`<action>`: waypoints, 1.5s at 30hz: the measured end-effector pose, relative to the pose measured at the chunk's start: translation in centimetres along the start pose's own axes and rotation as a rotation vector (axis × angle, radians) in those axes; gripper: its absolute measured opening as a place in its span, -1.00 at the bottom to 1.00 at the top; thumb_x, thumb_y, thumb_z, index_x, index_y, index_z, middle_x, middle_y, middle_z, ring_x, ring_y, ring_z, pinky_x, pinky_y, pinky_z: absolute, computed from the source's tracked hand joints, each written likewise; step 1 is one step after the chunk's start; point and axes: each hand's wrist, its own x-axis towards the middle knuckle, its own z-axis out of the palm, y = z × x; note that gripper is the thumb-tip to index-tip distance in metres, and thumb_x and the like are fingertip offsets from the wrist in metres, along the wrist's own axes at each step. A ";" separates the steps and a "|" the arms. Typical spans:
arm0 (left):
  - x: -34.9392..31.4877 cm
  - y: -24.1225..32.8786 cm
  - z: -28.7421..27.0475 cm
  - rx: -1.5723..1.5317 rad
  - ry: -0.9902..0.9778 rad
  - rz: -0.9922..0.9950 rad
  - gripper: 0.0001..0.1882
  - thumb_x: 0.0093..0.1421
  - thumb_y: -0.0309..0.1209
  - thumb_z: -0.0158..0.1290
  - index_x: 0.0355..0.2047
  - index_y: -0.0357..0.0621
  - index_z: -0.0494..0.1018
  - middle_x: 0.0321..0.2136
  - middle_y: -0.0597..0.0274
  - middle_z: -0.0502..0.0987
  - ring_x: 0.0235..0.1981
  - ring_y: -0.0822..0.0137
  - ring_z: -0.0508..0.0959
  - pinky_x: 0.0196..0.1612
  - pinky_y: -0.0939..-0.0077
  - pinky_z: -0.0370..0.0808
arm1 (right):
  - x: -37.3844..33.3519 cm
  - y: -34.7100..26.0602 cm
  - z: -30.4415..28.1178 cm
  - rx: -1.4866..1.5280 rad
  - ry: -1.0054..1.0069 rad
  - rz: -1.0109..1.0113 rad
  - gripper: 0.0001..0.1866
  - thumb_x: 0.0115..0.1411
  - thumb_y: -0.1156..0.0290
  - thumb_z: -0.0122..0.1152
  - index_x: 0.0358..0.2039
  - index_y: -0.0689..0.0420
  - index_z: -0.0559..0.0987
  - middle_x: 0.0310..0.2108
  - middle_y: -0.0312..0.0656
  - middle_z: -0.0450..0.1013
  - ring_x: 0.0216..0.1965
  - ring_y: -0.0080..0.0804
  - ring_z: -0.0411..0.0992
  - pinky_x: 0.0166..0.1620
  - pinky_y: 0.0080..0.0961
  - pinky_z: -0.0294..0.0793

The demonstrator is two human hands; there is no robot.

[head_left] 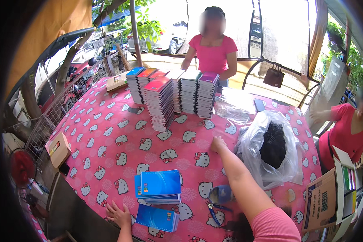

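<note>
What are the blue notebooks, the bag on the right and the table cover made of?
Blue notebooks: paper, probably smooth card covers; pale layered page edges show.
Bag: thin, clear plastic, judging by its see-through, crinkled sheen.
Table cover: printed flexible sheet, smooth-looking; vinyl or fabric, can't tell.

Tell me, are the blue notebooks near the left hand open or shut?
Shut: the blue notebooks near the left hand lie stacked flat, covers up, no inside pages showing.
</note>
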 end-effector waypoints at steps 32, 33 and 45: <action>0.5 -1.0 -0.8 -0.005 -0.164 0.048 -0.21 0.25 0.10 -0.24 0.34 -0.11 -0.11 0.34 -0.20 -0.20 0.36 -0.17 -0.20 0.20 -0.45 -0.24 | -28.0 8.8 -2.8 0.555 0.587 -0.170 -0.81 0.03 0.52 0.21 -0.29 0.24 0.58 -0.16 0.01 0.48 -0.12 -0.07 0.47 -0.03 -0.30 0.43; 0.6 -1.2 -0.8 -0.031 -0.160 0.051 -0.20 0.23 0.09 -0.21 0.34 -0.12 -0.10 0.34 -0.21 -0.20 0.36 -0.18 -0.21 0.20 -0.45 -0.26 | -29.5 9.4 -3.0 0.542 0.619 -0.115 -0.82 0.04 0.53 0.20 -0.29 0.24 0.58 -0.17 0.01 0.48 -0.12 -0.07 0.46 -0.03 -0.29 0.42; 0.9 -2.5 -0.3 -0.193 -0.194 0.078 -0.14 0.13 0.04 -0.01 0.33 -0.03 -0.05 0.34 -0.23 -0.27 0.36 -0.19 -0.29 0.20 -0.42 -0.43 | -42.2 -0.2 -1.1 0.799 0.284 0.114 -0.79 0.08 0.35 0.34 -0.33 0.21 0.62 -0.42 -0.21 0.51 -0.44 -0.56 0.45 -0.37 -0.56 0.45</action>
